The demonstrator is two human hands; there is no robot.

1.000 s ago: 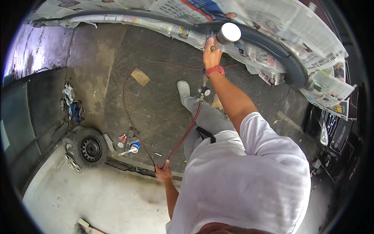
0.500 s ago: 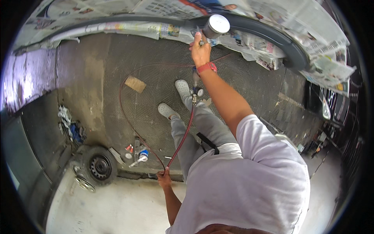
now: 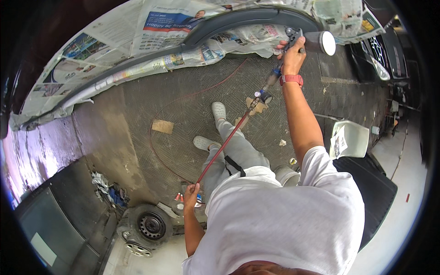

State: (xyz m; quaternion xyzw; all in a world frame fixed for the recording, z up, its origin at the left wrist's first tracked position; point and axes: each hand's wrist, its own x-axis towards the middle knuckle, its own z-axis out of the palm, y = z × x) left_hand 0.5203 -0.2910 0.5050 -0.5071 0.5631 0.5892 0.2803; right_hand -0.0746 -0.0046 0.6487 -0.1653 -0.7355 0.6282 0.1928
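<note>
My right hand [image 3: 292, 57], with a red watch at its wrist, is closed around a spray gun [image 3: 294, 36] fitted with a grey cup and white lid [image 3: 327, 43]. Below the grip hang a blurred filter and a round gauge [image 3: 265, 97], where a red air hose [image 3: 224, 147] joins. Lower down, my left hand [image 3: 191, 194] is wrapped round that hose, which runs taut between both hands. Just beyond the gun curves a dark grey wheel-arch trim [image 3: 256, 15], bordered by taped newspaper [image 3: 119, 34]. The gun's nozzle end is near the trim's right end.
A spare wheel [image 3: 152, 224] lies lower left, beside crumpled rags [image 3: 110, 189]. Cardboard [image 3: 162, 126] rests on the dark floor [image 3: 137, 105], along which a hose loop trails. To the right stand a pale container [image 3: 357, 137] and a bucket [image 3: 288, 175].
My right hand has carried the spray gun to the right along the trim, and the view has shifted. The hose is now straighter between my hands; my left hand still grips it.
</note>
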